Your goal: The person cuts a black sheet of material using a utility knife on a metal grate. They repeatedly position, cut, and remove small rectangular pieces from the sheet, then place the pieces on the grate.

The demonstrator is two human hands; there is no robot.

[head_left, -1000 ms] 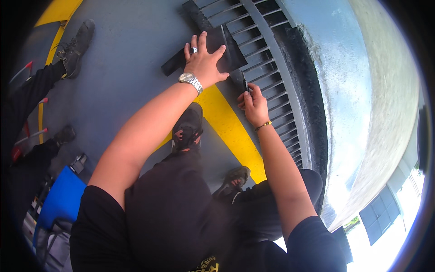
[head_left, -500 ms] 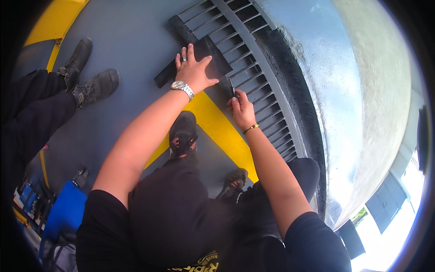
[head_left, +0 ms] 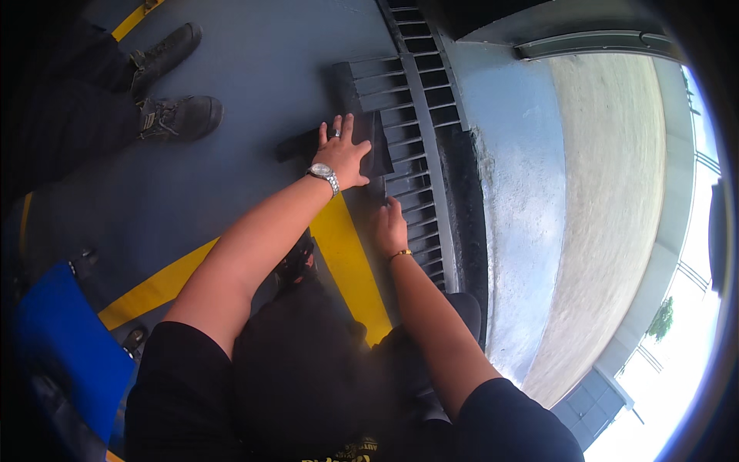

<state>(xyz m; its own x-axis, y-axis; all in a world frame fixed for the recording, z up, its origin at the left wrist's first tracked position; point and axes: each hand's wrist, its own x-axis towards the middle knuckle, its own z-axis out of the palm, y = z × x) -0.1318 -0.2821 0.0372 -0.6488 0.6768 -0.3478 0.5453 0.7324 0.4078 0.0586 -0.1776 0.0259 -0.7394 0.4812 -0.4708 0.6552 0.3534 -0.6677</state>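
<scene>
My left hand [head_left: 344, 158], with a watch and a ring, is open, its fingers spread and pressing on a flat black plate [head_left: 378, 138]. A black arm [head_left: 294, 146] sticks out to the left from beneath that hand. The plate lies over the edge of a metal floor grating [head_left: 416, 100]. Just below it, my right hand [head_left: 392, 229] is closed at the grating's left edge beside a dark strip [head_left: 376, 191]. Its fingers pinch something small and dark, mostly hidden, whose kind I cannot make out.
Another person's dark work shoes [head_left: 181, 117] stand at the left. A yellow floor line [head_left: 350, 269] runs between my legs. A blue panel [head_left: 77, 339] is at the lower left. Right of the grating rises a low grey-painted wall [head_left: 523, 192].
My view has turned and shifted, so the grating stands more upright in it. The left hand still presses on the plate. My right hand stays below it, its fingertips now more hidden.
</scene>
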